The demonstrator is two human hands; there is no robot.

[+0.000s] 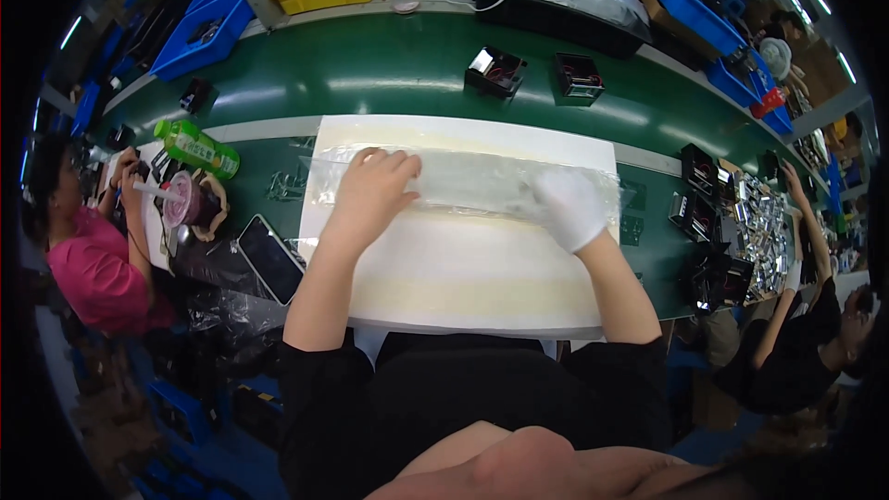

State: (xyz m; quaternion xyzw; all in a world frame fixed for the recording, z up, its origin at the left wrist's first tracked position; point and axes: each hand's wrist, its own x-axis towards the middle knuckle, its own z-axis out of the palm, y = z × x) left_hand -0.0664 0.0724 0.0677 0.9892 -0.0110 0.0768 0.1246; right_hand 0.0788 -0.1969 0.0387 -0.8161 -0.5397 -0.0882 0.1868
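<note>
A long, clear plastic film or bag (470,183) lies crosswise on a white board (472,282) in front of me. My bare left hand (372,193) rests on its left part, fingers apart and bent, with the thumb toward the middle. At the right part is my right hand (569,207), in a white glove and touching the film. The glove's fingers are blurred, so their grip does not show. Pale yellowish tape-like bands run along the board near its far and near edges.
A phone (270,259), a green bottle (199,148) and a purple drink cup (185,202) are at left. Two black boxed units (495,71) stand on the green bench beyond. Metal parts (761,231) crowd the right. People work at both sides.
</note>
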